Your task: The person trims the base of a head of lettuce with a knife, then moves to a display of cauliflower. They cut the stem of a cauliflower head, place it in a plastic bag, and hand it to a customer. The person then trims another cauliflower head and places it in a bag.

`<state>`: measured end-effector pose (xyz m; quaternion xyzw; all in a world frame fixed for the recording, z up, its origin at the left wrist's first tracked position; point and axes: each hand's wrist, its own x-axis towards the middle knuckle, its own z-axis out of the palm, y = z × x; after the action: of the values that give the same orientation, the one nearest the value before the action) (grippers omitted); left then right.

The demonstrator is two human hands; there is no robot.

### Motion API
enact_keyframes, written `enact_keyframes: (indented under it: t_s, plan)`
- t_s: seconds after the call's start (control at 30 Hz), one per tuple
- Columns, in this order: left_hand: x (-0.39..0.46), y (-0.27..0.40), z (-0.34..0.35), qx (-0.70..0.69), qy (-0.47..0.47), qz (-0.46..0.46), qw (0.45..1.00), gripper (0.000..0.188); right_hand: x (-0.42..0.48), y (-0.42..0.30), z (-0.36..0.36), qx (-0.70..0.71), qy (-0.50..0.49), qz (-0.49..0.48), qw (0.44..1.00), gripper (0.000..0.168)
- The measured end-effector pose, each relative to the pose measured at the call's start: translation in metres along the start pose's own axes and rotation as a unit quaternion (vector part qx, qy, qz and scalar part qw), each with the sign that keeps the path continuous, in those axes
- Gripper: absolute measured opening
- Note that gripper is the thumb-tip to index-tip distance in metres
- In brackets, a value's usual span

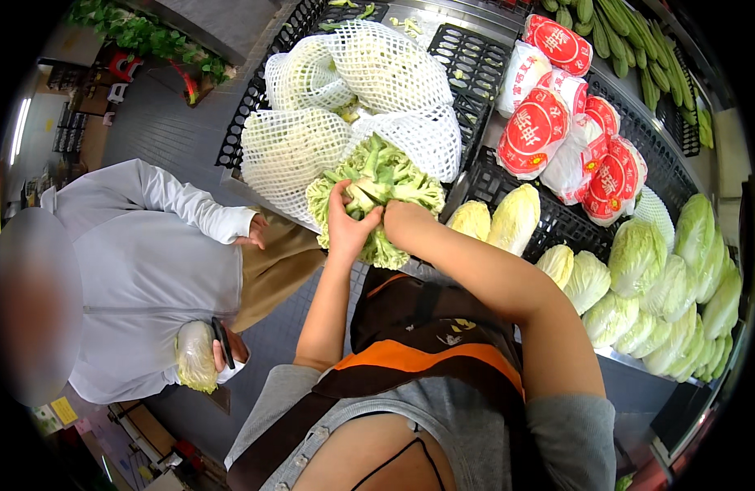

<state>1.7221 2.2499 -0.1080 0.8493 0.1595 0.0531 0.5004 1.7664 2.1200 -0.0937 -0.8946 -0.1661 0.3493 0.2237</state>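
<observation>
A loose head of cauliflower point(418, 178), pale green with its cut stem and leaf stubs turned up, is at the front of the display. My left hand point(348, 222) holds it at the stem, thumb and forefinger spread around the stubs. My right hand point(406, 222) is closed against the stem's other side, its fingertips hidden among the stalks. Just behind lie several more cauliflowers point(294, 153) in white foam netting point(393, 67), on black plastic crates.
A person in a grey jacket point(150, 258) stands close at my left, holding a wrapped napa cabbage point(196, 356) and a phone point(221, 342). To the right are red-and-white wrapped vegetables point(534, 132), napa cabbages point(638, 258) and long green gourds point(623, 34). A black perforated crate point(469, 58) stands behind.
</observation>
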Motion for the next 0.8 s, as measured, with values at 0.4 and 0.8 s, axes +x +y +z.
enact_keyframes:
  t_s: [0.4, 0.8]
  plan:
    - [0.004, -0.001, -0.005, -0.004, -0.041, 0.015, 0.999, 0.067, 0.017, 0.003, -0.006, -0.13, -0.108, -0.031, 0.985, 0.023]
    - [-0.006, -0.013, -0.022, -0.078, 0.009, -0.005, 0.997, 0.067, 0.0, 0.001, -0.063, -0.021, -0.13, -0.011, 0.991, 0.033]
